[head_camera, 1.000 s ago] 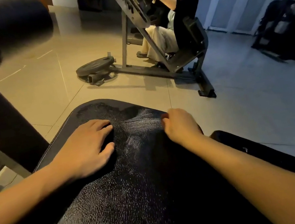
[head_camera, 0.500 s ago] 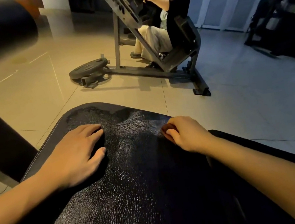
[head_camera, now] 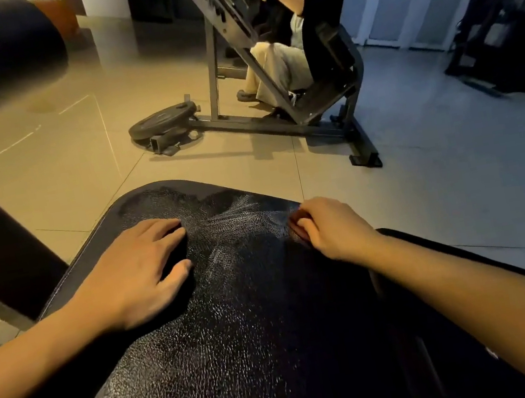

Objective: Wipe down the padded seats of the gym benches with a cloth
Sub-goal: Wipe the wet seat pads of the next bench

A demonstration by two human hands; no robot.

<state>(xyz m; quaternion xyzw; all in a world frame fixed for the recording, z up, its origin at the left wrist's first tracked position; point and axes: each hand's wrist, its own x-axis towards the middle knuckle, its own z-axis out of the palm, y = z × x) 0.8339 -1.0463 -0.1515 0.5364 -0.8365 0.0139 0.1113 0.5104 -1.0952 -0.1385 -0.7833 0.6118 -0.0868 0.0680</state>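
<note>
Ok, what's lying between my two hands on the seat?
In the head view, no separate object shows between the left hand and right hand, only the padded seat, dark with pale streaks.

Left hand [head_camera: 134, 272], right hand [head_camera: 332, 229] on seat [head_camera: 260, 338]

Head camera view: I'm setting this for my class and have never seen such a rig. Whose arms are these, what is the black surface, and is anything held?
The camera sits on a person's head, looking down, so both arms are the wearer's. The black surface is a padded bench seat. The left hand lies flat on it. The right hand curls its fingers at the seat's right edge; whether it pinches a cloth is unclear. Beyond, another person sits at a machine beside a weight plate on the floor.
</note>
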